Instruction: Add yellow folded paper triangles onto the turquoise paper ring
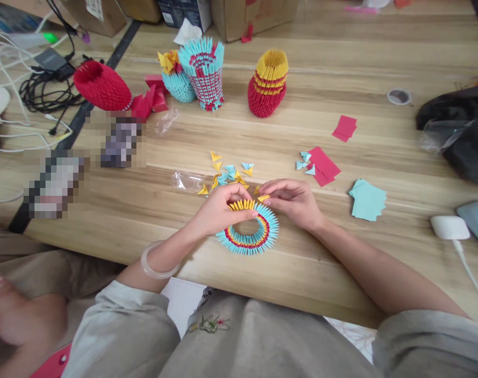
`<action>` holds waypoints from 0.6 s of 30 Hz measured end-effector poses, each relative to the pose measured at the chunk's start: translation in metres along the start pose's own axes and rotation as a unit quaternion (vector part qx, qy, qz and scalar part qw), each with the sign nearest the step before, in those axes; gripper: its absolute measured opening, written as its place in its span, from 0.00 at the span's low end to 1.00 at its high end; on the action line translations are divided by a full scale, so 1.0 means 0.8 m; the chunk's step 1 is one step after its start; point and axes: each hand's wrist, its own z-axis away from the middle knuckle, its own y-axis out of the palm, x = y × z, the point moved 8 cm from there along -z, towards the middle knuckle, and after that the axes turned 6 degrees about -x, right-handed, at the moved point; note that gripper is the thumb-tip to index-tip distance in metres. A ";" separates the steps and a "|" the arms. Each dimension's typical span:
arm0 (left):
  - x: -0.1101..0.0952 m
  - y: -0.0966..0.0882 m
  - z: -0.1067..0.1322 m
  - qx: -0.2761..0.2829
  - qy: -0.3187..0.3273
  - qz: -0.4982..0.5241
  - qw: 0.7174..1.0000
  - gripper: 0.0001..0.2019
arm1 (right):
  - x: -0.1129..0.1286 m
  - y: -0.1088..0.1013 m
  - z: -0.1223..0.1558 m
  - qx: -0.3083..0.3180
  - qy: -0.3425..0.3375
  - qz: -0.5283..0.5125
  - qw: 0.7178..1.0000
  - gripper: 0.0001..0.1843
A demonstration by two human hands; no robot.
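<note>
A ring of folded paper pieces, light blue outside with red and yellow rows inside, lies near the table's front edge. My left hand grips its far left rim, where yellow pieces stand, with the thumb inside the ring. Just off the ring's far right rim, my right hand pinches a yellow folded paper triangle between thumb and fingers. Beyond both hands lies a loose pile of yellow and blue folded triangles. A clear plastic bag is left of that pile.
Folded-paper vases in blue-red, red-yellow and red stand farther back. Red paper slips and blue slips lie right. A white charger sits at far right. Another person's hand shows lower left.
</note>
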 end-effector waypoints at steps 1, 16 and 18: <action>0.000 0.000 0.000 0.001 -0.002 0.001 1.000 0.15 | 0.000 0.001 0.000 0.005 -0.002 0.002 1.000 0.09; -0.003 0.002 0.001 0.010 0.008 0.002 1.000 0.13 | -0.007 0.002 -0.001 0.026 0.041 0.004 0.999 0.09; -0.003 0.003 0.001 0.013 0.007 -0.001 1.000 0.13 | -0.008 0.003 -0.001 0.032 0.053 0.017 0.998 0.08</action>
